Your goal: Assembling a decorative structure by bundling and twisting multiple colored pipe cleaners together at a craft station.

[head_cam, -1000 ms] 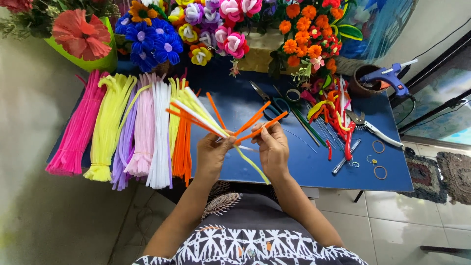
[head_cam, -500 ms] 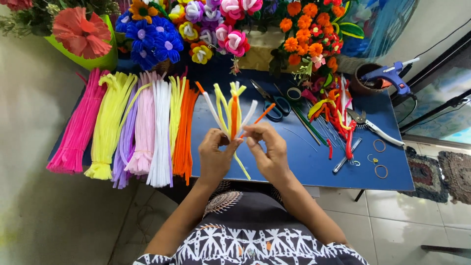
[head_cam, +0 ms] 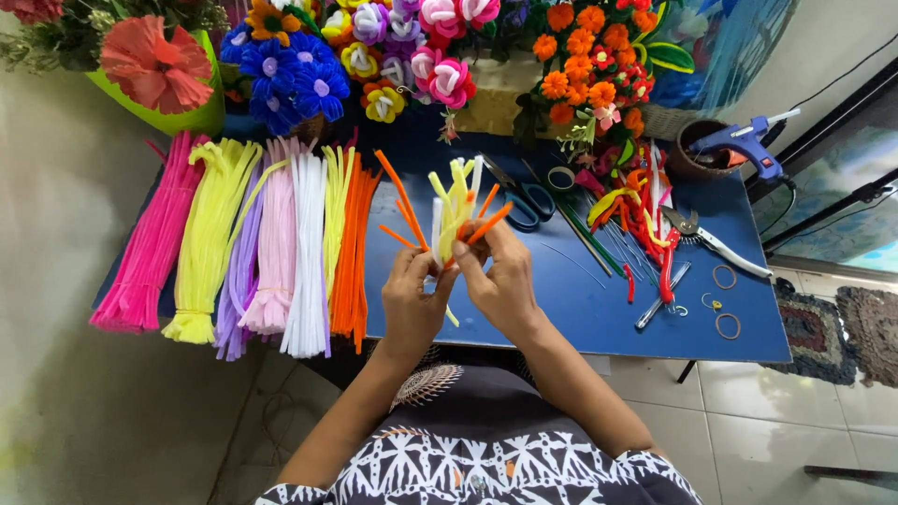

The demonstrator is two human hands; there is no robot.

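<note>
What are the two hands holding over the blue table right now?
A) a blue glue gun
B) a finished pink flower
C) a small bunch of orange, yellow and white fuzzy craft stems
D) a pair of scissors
C: the left hand and right hand pinch the bunch of craft stems between them, while the scissors and glue gun lie untouched on the blue table.

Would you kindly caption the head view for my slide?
Both hands grip a bunch of pipe cleaners above a blue table.
</note>
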